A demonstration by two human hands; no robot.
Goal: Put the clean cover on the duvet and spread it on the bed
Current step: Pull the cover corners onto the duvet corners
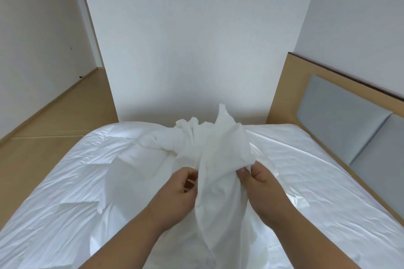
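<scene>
A white duvet (72, 183) lies crumpled across the bed, covering its left half. In front of me a bunched length of thin white cover (220, 153) rises from my lap area to a peak above the bed's middle. My left hand (177, 188) pinches the cover's left edge, fingers curled on the cloth. On the other side, my right hand (260, 179) grips its right edge at about the same height. Both hands hold the fabric raised off the bed, with the cover's far end resting on the duvet.
The mattress (310, 159) in a white sheet shows on the right. A wooden headboard (284, 94) with grey padded panels (334, 113) runs along the right side. A white wall stands behind the bed, and wooden floor (54, 120) stretches to the left.
</scene>
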